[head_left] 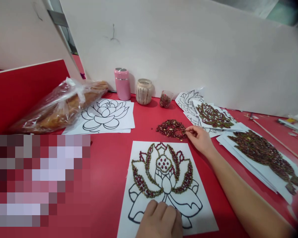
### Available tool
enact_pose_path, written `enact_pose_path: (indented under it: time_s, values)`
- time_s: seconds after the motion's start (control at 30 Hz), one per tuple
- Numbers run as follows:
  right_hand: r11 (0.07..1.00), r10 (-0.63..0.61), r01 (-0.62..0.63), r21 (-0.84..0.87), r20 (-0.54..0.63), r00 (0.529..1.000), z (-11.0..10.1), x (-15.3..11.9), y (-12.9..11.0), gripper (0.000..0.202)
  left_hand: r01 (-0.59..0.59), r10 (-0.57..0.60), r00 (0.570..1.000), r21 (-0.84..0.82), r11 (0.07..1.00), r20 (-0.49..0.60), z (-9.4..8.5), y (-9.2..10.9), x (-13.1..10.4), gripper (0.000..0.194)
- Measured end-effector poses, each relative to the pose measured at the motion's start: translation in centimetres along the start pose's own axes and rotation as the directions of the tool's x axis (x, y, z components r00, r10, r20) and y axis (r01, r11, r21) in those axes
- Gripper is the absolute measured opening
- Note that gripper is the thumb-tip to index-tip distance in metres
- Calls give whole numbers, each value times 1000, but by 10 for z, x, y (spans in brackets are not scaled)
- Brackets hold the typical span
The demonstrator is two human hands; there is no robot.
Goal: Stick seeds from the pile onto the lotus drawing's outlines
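Observation:
A sheet with a lotus line drawing [167, 201] lies on the red table. Green and dark red beans [187, 178] line and fill several of its upper petals, and red ones dot the seed pod in the middle. My left hand [161, 219] rests on the sheet's lower part with curled fingers; whatever is under them is hidden. At the right edge of a loose pile of mixed beans [172, 128], beyond the sheet, my right hand [198, 138] has thumb and forefinger pinched together. Anything between those fingertips is too small to make out.
Bean-covered pictures [265, 155] on paper lie at right. Along the white panel stand a pink tumbler [122, 84], a striped jar [144, 92] and a small cup of beans [166, 99]. Left are lotus sheets [106, 115] and bagged bread-like food [64, 109]; the lower-left corner is pixelated.

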State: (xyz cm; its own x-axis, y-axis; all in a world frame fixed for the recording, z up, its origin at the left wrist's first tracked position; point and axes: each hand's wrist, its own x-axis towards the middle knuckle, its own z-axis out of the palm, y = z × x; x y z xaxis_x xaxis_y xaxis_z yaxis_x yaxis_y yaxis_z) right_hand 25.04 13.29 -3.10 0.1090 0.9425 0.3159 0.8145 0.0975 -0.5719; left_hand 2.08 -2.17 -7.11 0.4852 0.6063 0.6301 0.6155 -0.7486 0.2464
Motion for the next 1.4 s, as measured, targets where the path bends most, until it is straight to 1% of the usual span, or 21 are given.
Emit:
enact_pose_path:
  time_s: [0.07, 0.13, 0.27, 0.33, 0.4, 0.47, 0.5, 0.57, 0.67, 0.77, 0.83, 0.97, 1.03, 1.1, 1.17, 1.27, 1.4]
  values:
    - [996, -7, 8, -88, 18, 1000, 1, 4, -4, 16, 32, -32, 999, -21, 999, 0, 1, 0, -1, 26]
    - [987, 0, 6, -163, 38, 999, 2, 8, -8, 16, 34, -34, 999, -29, 999, -2, 1, 0, -1, 27]
    - [961, 46, -27, -276, 64, 997, 4, 14, -17, 15, 43, -44, 998, -43, 998, -40, 1, 1, 4, 28]
    - [948, 73, -47, -316, 71, 995, 6, 16, -20, 16, 60, -67, 990, -59, 996, -124, 2, 2, 9, 31]
    - [938, 88, -58, -341, 74, 993, 8, 16, -22, 15, 65, -79, 971, -69, 995, -227, 3, 5, 13, 37]
    - [935, 89, -60, -350, 69, 994, 10, 15, -23, 14, 66, -78, 960, -56, 996, -269, 2, 7, 16, 42]
    - [935, 86, -59, -349, 63, 994, 11, 14, -24, 13, 53, -61, 966, -41, 998, -252, 0, 7, 17, 44]
    - [940, 78, -60, -335, 39, 996, 13, 12, -24, 13, -1, -1, 986, -12, 1000, -164, -5, 7, 19, 44]
    - [958, 60, -62, -279, -14, 998, 10, 9, -25, 16, -60, 60, 997, -5, 998, -53, -12, 5, 18, 34]
    - [984, 16, -25, -174, -50, 999, 2, 4, -28, 17, -58, 58, 998, -10, 998, -29, -14, 3, 17, 27]
    - [996, -22, 19, -87, -39, 999, -6, -3, -34, 19, -52, 51, 998, -21, 998, -25, -14, 4, 17, 24]
    - [994, -72, 69, 89, 31, 997, -14, -29, -48, 21, -51, 50, 998, -39, 998, -38, -14, 4, 17, 26]
    - [973, -88, 63, 224, 104, 991, -15, -44, -53, 21, -59, 57, 998, -38, 998, -41, -14, 4, 17, 24]
    - [945, -105, 33, 325, 208, 973, -15, -55, -57, 19, -60, 59, 998, -35, 998, -29, -14, 4, 16, 21]
    - [938, -129, 17, 345, 304, 944, -16, -62, -61, 16, -58, 57, 998, -35, 998, -20, -14, 4, 15, 17]
    - [952, -173, 50, 301, 397, 901, -20, -67, -68, 13, -53, 52, 998, -38, 998, -27, -11, 5, 14, 15]
    - [965, -194, 82, 250, 466, 863, -24, -71, -76, 11, -30, 22, 991, -56, 998, -132, -5, 7, 13, 19]
